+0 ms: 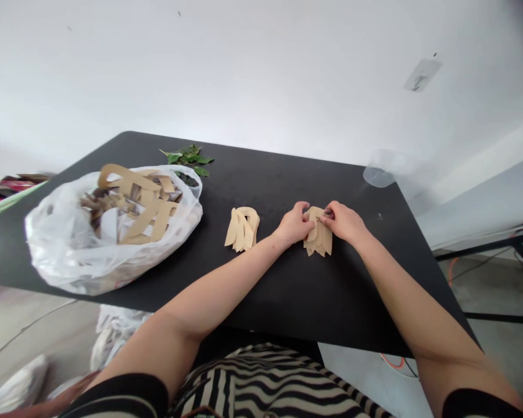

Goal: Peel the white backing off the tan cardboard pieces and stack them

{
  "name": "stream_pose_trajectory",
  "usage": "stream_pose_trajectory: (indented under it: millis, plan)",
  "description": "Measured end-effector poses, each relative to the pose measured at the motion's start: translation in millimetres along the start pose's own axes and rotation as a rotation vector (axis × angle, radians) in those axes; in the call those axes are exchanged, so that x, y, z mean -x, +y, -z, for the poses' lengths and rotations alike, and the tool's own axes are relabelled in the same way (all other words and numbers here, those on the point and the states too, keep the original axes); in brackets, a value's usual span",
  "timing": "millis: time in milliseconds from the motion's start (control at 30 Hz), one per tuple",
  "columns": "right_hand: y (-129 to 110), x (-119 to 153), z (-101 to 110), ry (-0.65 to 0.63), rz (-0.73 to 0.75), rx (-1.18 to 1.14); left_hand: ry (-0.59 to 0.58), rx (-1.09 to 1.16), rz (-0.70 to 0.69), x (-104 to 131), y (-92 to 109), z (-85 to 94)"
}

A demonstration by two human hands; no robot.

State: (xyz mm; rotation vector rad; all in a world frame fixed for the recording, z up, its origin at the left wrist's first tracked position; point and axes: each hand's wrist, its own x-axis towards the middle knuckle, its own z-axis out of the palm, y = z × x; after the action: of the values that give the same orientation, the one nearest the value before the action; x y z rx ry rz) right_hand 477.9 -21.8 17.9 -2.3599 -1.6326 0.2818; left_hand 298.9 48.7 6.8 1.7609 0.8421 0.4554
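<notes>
A small stack of tan U-shaped cut pieces (317,238) lies on the black table, its curved end toward the wall and its pointed ends fanned toward me. My left hand (295,223) is closed at the stack's left side, thumb on the top piece. From the right, my right hand (344,220) pinches the stack near its curved end. The fingertips partly cover the pieces. A similar stack of paler tan U-shaped pieces (253,223) sits left of my left hand, untouched. I cannot tell whether they are paper or another sheet material.
A white plastic bag (65,255) full of tan and white scraps takes up the left of the table (261,168). Behind it lies a leafy green sprig (192,157). A clear plastic container (380,174) stands at the back right corner, near the wall (261,75).
</notes>
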Motion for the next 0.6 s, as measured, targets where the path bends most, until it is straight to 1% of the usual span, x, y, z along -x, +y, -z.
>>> stream_pose_trajectory:
  millis: [133,333,400,500,600]
  plan:
    - [-2,-1,-2,0.002,-0.005,0.052,0.008,-0.024,-0.017,2,4,0.0]
    - [-2,0,-4,0.000,-0.009,0.084,0.036,-0.035,0.022,1,5,-1.2]
    - [-2,0,-4,-0.002,-0.018,0.089,0.048,-0.080,-0.033,3,8,-2.7]
    - [-3,-1,-6,-0.004,-0.037,0.095,0.035,-0.233,-0.158,11,15,-6.3]
    - [-4,-2,-6,-0.007,-0.048,0.102,-0.026,-0.352,-0.185,18,23,-9.9]
